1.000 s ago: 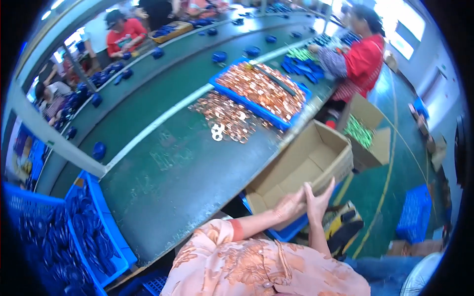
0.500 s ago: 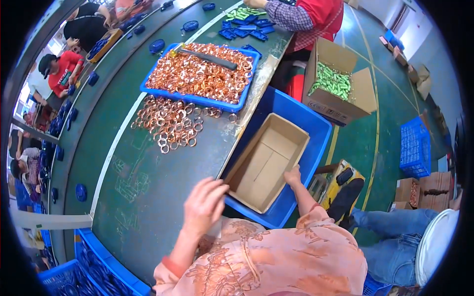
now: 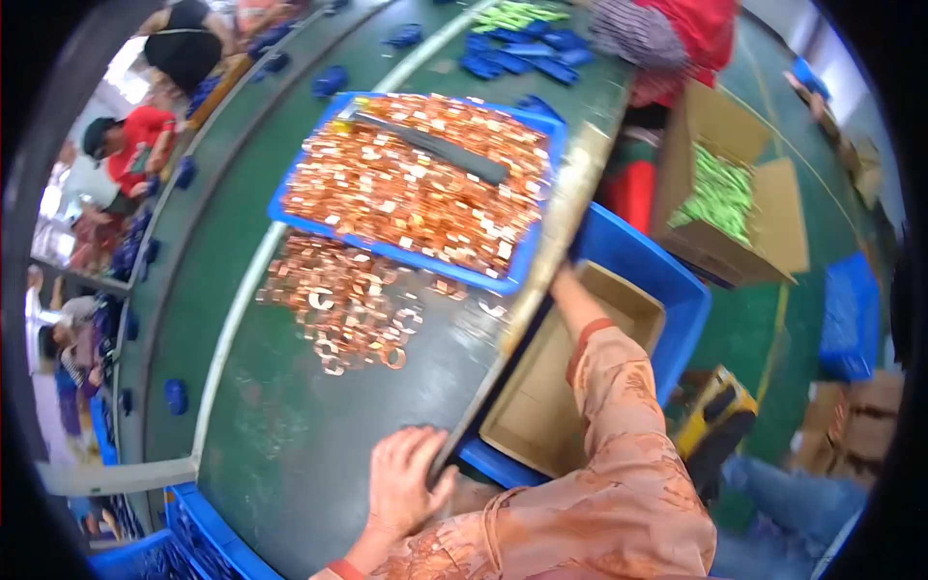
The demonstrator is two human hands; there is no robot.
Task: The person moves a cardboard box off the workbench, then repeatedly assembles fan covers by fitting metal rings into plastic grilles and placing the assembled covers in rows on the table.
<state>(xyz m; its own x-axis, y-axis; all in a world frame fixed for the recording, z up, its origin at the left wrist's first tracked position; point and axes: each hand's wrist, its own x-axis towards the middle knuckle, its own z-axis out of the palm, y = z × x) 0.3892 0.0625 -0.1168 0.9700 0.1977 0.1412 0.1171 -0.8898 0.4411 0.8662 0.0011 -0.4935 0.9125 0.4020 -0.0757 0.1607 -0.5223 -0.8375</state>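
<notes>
My left hand [image 3: 408, 478] rests on the edge of the green worktable [image 3: 290, 464], fingers laid out and thumb apart, holding nothing. My right arm reaches over an open cardboard box [image 3: 541, 401] that sits inside a blue plastic bin [image 3: 677, 324] beside the table. My right hand [image 3: 565, 284] is at the far left end of that box, close under the table edge; its fingers are hidden and blurred. On the table, a blue tray [image 3: 387, 253] is heaped with copper-coloured rings [image 3: 406, 193]. More loose rings [image 3: 338, 300] lie in front of it.
A dark-handled tool [image 3: 435, 148] lies across the tray. Blue plastic parts [image 3: 522, 53] and green pieces are at the far end, near another person's sleeve [image 3: 638, 39]. A carton of green pieces [image 3: 720, 193] stands at right. A conveyor with blue items [image 3: 175, 396] runs along the left.
My right hand has left the box's right side and moved forward and left to its far end. My left hand has come down onto the table edge. The view has shifted.
</notes>
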